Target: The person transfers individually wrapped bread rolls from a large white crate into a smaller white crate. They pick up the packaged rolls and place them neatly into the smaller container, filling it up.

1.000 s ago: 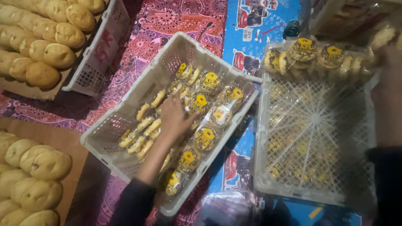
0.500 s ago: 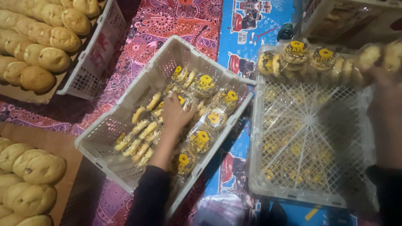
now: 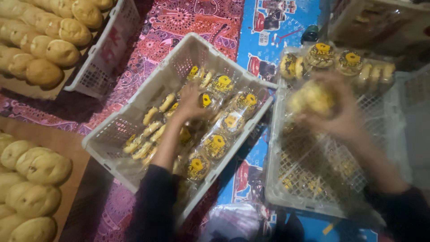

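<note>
Both arms wear dark long sleeves, near black, ending short of the wrist with forearms bare. The left hand (image 3: pixel 190 101) and right hand (image 3: pixel 342 114) are bare: no gloves, rings or watch visible. The right hand is motion-blurred; finer detail cannot be told.

A patterned red cloth (image 3: pixel 179 22) covers the floor, and the white lattice crate of wrapped pastries (image 3: pixel 134 105) sits on it at the middle. Just right of that crate a blue printed mat (image 3: pixel 268 40) carries a second white lattice crate (image 3: pixel 286 188). Up and left of the middle crate a third white crate (image 3: pixel 105 58) stands beside a tray of golden buns (image 3: pixel 40 49), with more buns on a brown board (image 3: pixel 67 148) at its lower left.
</note>
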